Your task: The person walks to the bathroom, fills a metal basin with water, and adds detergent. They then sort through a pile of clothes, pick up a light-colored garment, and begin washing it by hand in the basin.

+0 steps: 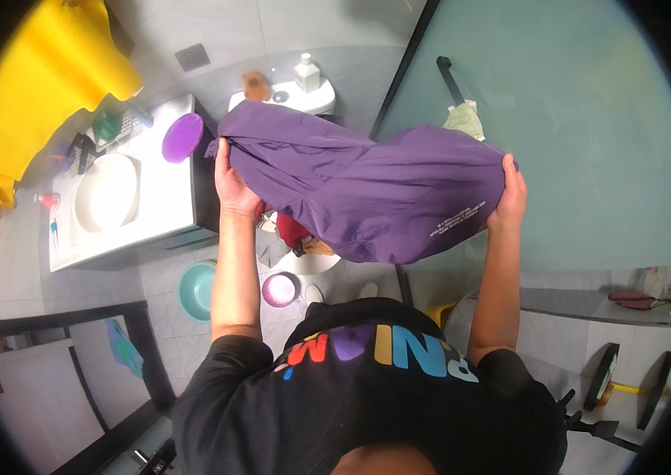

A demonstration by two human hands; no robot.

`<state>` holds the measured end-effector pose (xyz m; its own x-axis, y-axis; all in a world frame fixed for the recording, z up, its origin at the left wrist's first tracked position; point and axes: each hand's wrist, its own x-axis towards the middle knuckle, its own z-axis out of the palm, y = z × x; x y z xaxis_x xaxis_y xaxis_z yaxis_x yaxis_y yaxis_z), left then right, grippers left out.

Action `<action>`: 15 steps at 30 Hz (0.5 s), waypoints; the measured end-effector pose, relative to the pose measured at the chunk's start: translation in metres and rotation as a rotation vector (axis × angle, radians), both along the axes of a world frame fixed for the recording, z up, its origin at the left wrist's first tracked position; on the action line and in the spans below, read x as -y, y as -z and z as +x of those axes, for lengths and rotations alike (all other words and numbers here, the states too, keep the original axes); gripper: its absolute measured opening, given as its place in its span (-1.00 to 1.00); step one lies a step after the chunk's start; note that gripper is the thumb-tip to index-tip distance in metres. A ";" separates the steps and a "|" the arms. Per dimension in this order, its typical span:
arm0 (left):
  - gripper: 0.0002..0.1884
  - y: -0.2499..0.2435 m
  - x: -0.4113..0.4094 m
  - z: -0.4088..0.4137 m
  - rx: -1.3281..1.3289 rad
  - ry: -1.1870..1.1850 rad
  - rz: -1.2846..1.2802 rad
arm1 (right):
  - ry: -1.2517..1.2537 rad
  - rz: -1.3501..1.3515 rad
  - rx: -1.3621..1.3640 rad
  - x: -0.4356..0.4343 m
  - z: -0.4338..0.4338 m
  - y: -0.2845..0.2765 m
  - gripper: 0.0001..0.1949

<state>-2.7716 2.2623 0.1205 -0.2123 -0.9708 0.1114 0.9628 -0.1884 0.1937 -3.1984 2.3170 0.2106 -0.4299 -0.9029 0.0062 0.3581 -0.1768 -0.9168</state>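
Observation:
A purple fabric garment point(365, 190) with small white printed writing hangs stretched between my two hands at about chest height. My left hand point(233, 184) grips its left end, thumb on top. At the other end, my right hand point(509, 193) holds the cloth near the frosted glass door. Folds run across the garment's middle, and its exact kind cannot be made out. Below it, partly hidden, lies a pile of clothes with a dark red piece point(292, 230) and a grey piece point(272, 248), over a white rounded surface point(315, 265).
To the left stands a white washbasin counter point(163, 196) with a purple plastic basin point(182, 138) at its edge. A teal basin point(196, 291) and a small pink basin point(280, 290) sit on the tiled floor. Ahead, a white bottle point(307, 74) tops the toilet tank point(317, 102). A frosted glass door point(573, 148) borders the right.

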 end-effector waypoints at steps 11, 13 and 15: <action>-0.60 0.040 -0.027 0.028 0.010 -0.093 0.133 | 0.013 -0.073 -0.036 0.005 -0.027 -0.013 -0.71; -0.64 0.040 -0.026 0.020 0.210 -0.245 0.326 | 0.006 -0.025 -0.058 0.003 -0.018 -0.010 -0.72; -0.68 0.047 -0.022 0.020 0.240 -0.193 0.218 | -0.028 0.012 -0.097 0.004 -0.019 -0.002 -0.72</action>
<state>-2.7521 2.2847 0.0731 -0.0180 -0.9910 -0.1328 0.9168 -0.0694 0.3933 -3.2177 2.3127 0.2128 -0.4028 -0.9146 0.0359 0.2721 -0.1571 -0.9494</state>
